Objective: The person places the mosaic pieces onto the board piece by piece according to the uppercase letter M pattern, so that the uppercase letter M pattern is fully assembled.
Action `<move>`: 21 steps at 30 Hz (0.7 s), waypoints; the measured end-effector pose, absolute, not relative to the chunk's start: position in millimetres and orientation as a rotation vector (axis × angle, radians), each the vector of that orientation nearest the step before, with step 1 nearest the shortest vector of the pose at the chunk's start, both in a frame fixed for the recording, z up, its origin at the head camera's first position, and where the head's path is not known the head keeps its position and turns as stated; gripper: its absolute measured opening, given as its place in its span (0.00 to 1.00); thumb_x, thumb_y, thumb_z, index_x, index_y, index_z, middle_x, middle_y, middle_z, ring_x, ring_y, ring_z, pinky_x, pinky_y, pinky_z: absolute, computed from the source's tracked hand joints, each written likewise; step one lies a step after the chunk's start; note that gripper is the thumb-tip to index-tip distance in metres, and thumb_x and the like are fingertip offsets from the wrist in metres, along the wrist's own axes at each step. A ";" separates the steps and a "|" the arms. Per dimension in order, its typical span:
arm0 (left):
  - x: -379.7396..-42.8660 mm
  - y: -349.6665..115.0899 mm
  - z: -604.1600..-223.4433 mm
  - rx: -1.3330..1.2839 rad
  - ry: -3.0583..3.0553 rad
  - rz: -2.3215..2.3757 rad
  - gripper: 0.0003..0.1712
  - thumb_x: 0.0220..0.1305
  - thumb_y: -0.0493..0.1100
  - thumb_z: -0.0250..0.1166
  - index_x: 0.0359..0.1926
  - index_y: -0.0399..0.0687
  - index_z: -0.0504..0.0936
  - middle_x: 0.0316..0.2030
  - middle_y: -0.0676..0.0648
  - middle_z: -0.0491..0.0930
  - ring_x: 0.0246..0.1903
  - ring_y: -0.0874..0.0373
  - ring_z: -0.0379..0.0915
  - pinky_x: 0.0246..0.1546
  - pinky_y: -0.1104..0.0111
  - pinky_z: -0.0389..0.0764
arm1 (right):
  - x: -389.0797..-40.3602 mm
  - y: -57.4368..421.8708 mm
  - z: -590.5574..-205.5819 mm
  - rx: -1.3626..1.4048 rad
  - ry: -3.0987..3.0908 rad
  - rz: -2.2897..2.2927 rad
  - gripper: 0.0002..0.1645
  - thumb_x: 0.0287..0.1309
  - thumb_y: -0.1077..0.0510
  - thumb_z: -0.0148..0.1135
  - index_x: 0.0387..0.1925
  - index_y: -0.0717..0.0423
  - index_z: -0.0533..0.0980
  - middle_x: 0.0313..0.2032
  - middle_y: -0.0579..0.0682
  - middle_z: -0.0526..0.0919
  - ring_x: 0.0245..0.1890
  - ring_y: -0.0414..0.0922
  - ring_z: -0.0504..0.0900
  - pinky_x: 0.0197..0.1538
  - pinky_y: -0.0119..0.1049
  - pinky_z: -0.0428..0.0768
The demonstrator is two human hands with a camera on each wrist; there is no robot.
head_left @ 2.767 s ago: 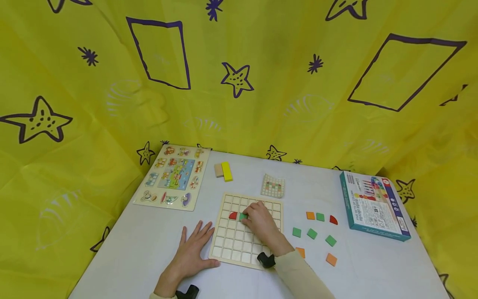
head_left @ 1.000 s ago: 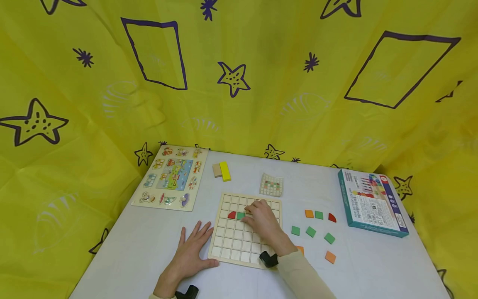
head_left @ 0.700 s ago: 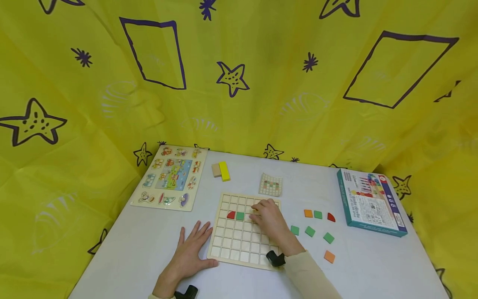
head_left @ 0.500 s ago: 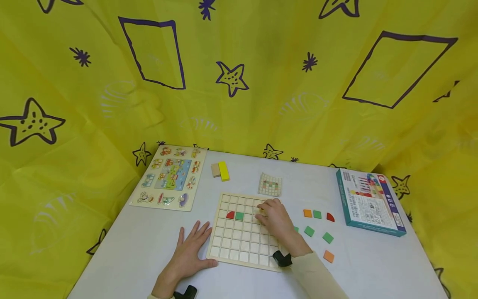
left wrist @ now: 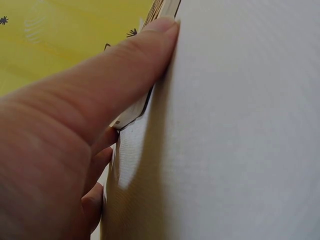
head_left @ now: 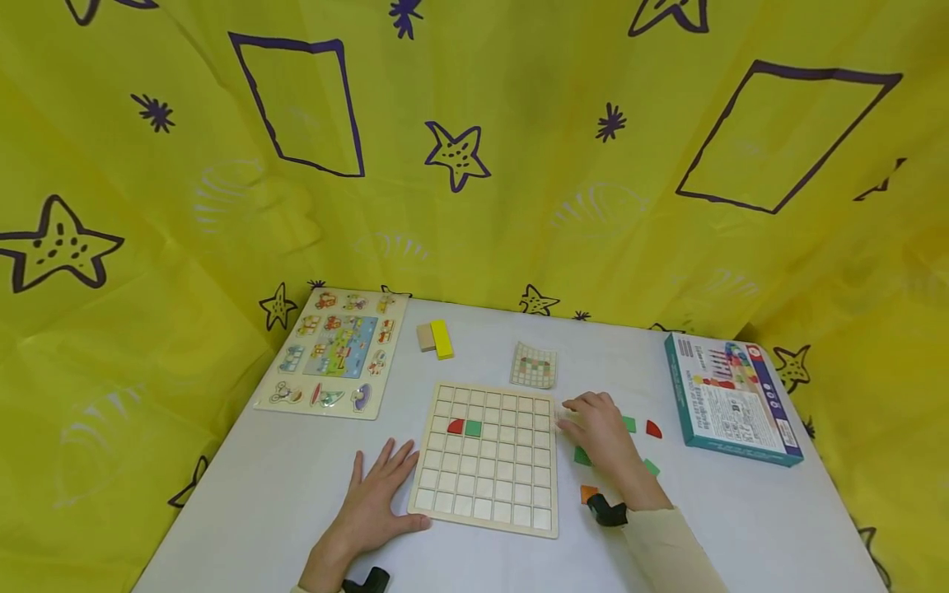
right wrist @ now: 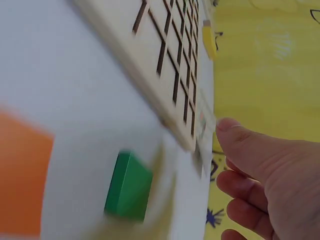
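A wooden grid board lies on the white table, with a red quarter-round tile and a green square tile side by side in its cells. My left hand lies with fingers spread at the board's left edge, the thumb at its near left corner. My right hand hovers just right of the board, fingers loosely bent with nothing between them. Below it in the right wrist view are a green tile and a blurred orange tile. Part of the loose tiles is hidden by this hand.
A pattern card lies behind the board. A yellow block and a plain wooden block lie further left, near a picture puzzle board. On the right are a red quarter-round tile and a boxed game.
My right hand has let go of the green tile, left in the board beside the red one, and moved right, off the board and over the loose tiles. The left hand stays put.
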State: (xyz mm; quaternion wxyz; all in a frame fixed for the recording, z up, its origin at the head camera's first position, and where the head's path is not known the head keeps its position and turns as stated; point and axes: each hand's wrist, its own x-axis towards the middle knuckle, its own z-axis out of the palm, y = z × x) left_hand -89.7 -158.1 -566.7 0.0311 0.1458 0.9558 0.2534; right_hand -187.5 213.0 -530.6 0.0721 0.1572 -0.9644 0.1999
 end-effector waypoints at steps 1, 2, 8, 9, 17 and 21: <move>-89.6 -158.0 -566.5 0.449 2.946 0.781 0.59 0.42 0.73 0.71 0.71 0.47 0.67 0.72 0.49 0.58 0.73 0.45 0.41 0.66 0.39 0.28 | -186.7 218.1 -531.6 0.465 -2.902 0.600 0.20 0.55 0.55 0.72 0.46 0.63 0.83 0.42 0.55 0.81 0.44 0.54 0.73 0.49 0.48 0.74; -89.7 -157.9 -566.3 0.449 2.947 0.780 0.59 0.42 0.73 0.71 0.71 0.47 0.67 0.72 0.49 0.58 0.73 0.45 0.41 0.66 0.39 0.28 | -186.0 223.1 -532.4 0.453 -2.906 0.602 0.20 0.55 0.55 0.72 0.46 0.63 0.83 0.42 0.55 0.81 0.44 0.54 0.73 0.49 0.49 0.74; -90.5 -157.3 -565.2 0.455 2.954 0.775 0.58 0.41 0.71 0.72 0.70 0.47 0.68 0.72 0.48 0.59 0.73 0.45 0.42 0.66 0.39 0.29 | -182.0 248.8 -534.0 0.320 -2.957 0.656 0.23 0.55 0.54 0.72 0.49 0.63 0.81 0.47 0.57 0.80 0.49 0.56 0.71 0.54 0.53 0.73; -90.6 -157.2 -565.2 0.455 2.953 0.774 0.58 0.41 0.71 0.72 0.70 0.47 0.68 0.72 0.48 0.59 0.73 0.44 0.42 0.66 0.39 0.29 | -181.6 252.4 -534.0 0.302 -2.966 0.666 0.23 0.55 0.54 0.72 0.50 0.63 0.81 0.48 0.58 0.79 0.50 0.57 0.71 0.55 0.54 0.73; -89.9 -157.9 -565.2 0.470 2.955 0.787 0.58 0.42 0.71 0.72 0.70 0.47 0.68 0.72 0.48 0.59 0.73 0.44 0.42 0.66 0.39 0.28 | -181.3 270.1 -531.8 0.262 -2.987 0.696 0.26 0.55 0.56 0.72 0.52 0.66 0.79 0.51 0.63 0.78 0.53 0.61 0.70 0.57 0.59 0.71; -88.9 -158.7 -565.5 0.469 2.953 0.799 0.58 0.42 0.72 0.71 0.70 0.47 0.68 0.72 0.48 0.59 0.73 0.44 0.42 0.66 0.39 0.28 | -182.5 275.4 -533.1 0.254 -2.998 0.696 0.25 0.56 0.56 0.72 0.52 0.66 0.79 0.51 0.63 0.78 0.53 0.61 0.71 0.56 0.59 0.71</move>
